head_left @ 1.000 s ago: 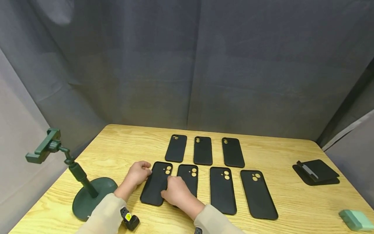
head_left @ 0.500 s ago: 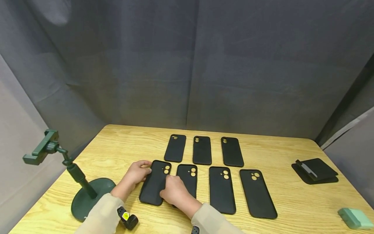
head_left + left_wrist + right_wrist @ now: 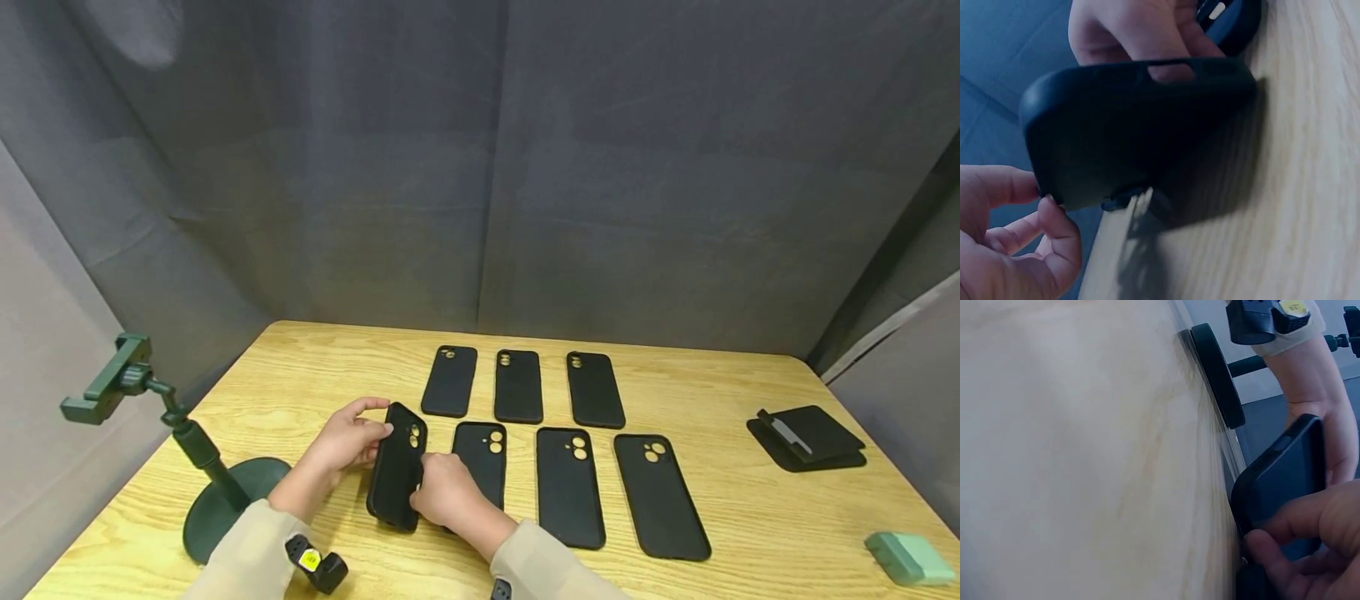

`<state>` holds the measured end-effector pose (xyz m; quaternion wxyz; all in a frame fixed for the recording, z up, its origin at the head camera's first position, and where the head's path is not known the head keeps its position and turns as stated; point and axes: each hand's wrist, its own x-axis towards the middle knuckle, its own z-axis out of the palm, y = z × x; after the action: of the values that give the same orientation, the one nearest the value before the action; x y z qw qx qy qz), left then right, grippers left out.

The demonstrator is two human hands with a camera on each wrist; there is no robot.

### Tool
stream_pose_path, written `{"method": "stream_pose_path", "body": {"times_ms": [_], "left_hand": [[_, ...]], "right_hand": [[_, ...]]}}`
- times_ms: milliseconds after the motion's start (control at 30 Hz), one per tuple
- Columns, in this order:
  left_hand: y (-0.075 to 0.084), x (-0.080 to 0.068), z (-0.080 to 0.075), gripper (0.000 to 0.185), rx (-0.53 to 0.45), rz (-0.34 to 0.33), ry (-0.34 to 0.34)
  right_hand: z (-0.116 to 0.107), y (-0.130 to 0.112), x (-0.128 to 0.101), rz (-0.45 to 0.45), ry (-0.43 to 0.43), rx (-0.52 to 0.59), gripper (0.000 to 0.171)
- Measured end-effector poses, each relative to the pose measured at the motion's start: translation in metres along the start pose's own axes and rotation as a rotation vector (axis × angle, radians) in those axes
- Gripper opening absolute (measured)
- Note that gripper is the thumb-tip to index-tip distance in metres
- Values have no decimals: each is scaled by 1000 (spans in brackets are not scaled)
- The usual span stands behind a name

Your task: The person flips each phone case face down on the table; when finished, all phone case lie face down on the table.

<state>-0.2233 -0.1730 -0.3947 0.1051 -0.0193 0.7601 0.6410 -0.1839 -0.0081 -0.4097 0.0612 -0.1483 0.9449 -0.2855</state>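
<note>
A black phone case (image 3: 397, 475) is tilting at the left end of the near row on the pale wooden table (image 3: 795, 533), its left long edge rising above its right one. It is showing a dark matte face, two large round holes near its far end and, in the left wrist view, a slot in its near end. Seven phone cases are lying about in all: this one, three flat cases (image 3: 572, 492) continuing the near row to the right, and three far cases (image 3: 519, 387) forming a row behind. One green stand (image 3: 198, 444) is standing at the left, while one small green box (image 3: 909, 558) is sitting at the right. Both forearms are reaching forward and converging on the tilted case. The left hand (image 3: 347, 437) is pinching its raised far corner between thumb and finger; the right hand (image 3: 448, 487) is pinching its lower right side near the table.
</note>
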Motion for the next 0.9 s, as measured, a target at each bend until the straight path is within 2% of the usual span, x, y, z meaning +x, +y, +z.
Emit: {"method": "stream_pose_path", "body": {"times_ms": [267,433,600,733,900], "left_hand": [[12,-2,8,43,54,14,13],[16,1,13,44,56,39,-21],[17,3,17,43,76,30,-19],[15,3,18,42,66,17,-19],[15,3,18,42,49,15,-23]], "right_hand": [[5,-1,1,-71,1,26,17],[6,-1,3,-53,-45,92,16],[5,0,3,-44,-57,141,21],[0,2,-2,-52,-71,290,30],[-13,-2,-10,-50,-88,580,37]]}}
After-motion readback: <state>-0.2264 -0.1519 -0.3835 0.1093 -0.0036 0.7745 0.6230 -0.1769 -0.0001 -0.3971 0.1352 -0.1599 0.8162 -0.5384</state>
